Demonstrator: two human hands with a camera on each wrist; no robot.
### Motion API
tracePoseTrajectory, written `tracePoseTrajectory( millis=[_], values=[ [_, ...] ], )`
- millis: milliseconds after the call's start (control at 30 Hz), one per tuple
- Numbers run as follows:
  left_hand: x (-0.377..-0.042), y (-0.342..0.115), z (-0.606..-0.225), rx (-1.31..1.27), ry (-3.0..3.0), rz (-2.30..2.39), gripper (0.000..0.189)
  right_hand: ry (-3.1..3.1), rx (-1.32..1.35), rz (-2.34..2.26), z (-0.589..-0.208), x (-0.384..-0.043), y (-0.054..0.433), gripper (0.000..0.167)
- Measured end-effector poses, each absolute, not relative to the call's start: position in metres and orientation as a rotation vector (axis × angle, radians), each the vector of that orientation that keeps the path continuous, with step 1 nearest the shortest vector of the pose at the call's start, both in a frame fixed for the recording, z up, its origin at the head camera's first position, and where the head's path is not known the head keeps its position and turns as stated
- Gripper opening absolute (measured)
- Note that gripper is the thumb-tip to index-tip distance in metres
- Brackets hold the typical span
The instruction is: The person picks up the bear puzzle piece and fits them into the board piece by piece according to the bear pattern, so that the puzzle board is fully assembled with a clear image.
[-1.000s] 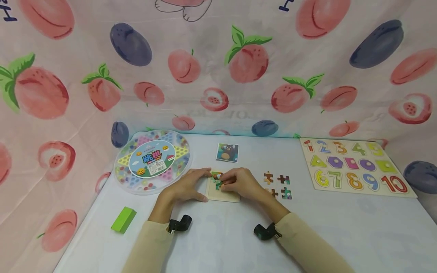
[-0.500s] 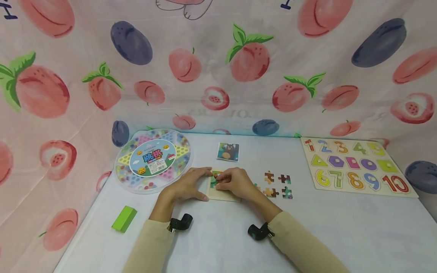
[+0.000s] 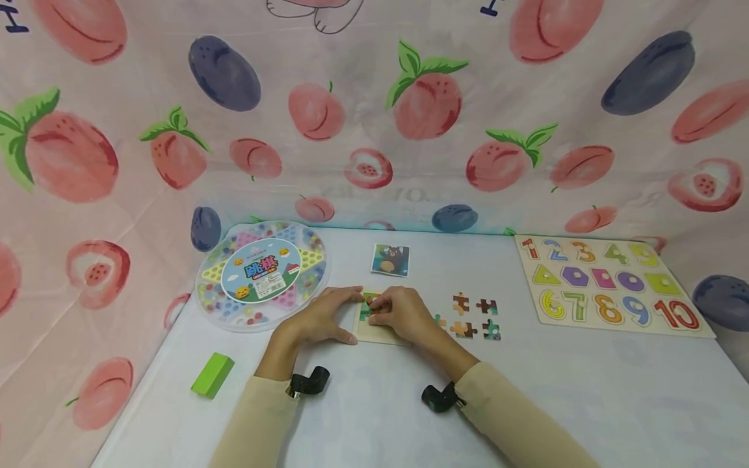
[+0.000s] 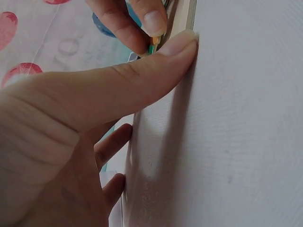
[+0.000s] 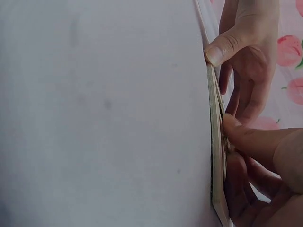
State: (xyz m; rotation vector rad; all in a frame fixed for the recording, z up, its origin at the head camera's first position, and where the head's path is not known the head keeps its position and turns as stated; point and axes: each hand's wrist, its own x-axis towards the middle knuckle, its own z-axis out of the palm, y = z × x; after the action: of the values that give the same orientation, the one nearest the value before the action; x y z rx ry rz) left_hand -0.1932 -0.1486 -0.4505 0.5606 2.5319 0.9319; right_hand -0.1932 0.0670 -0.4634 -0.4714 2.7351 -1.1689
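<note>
A small pale wooden puzzle board (image 3: 379, 334) lies at mid-table, with green puzzle picture showing in its upper left part (image 3: 364, 313). My left hand (image 3: 318, 320) spans the board's left side, its straight thumb on the near corner and its index fingertip at the far one. Over the board, my right hand (image 3: 405, 314) pinches a puzzle piece (image 4: 154, 41) between thumb and fingers; only a bit of orange and green shows. The right wrist view has the board's edge (image 5: 216, 127) side-on, with the right fingertips (image 5: 232, 124) low against its top.
Loose puzzle pieces (image 3: 491, 330) lie right of the board. Behind it is a bear picture card (image 3: 390, 260). A round game box (image 3: 263, 272) stands at the left, with a green block (image 3: 212, 376) nearer. A number board (image 3: 614, 286) lies at the right.
My right hand has shifted slightly left over the board, its fingers covering more of the green part, then stays nearly still. The left hand keeps its place on the board's side.
</note>
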Motion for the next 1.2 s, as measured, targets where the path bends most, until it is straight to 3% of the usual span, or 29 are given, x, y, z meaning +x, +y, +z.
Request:
tracePoseTrajectory(
  millis=[700,1200],
  values=[
    [-0.1937,-0.1509,-0.4512,0.597,2.531,0.918,0.077,2.692,-0.547,-1.09,-0.4613,-0.2016,0.0702,0.019],
    [-0.1919,-0.1511,-0.4501,0.657,2.511,0.954,0.056,2.676,-0.541,-1.111,-0.4629,-0.2014,0.074,0.019]
  ],
)
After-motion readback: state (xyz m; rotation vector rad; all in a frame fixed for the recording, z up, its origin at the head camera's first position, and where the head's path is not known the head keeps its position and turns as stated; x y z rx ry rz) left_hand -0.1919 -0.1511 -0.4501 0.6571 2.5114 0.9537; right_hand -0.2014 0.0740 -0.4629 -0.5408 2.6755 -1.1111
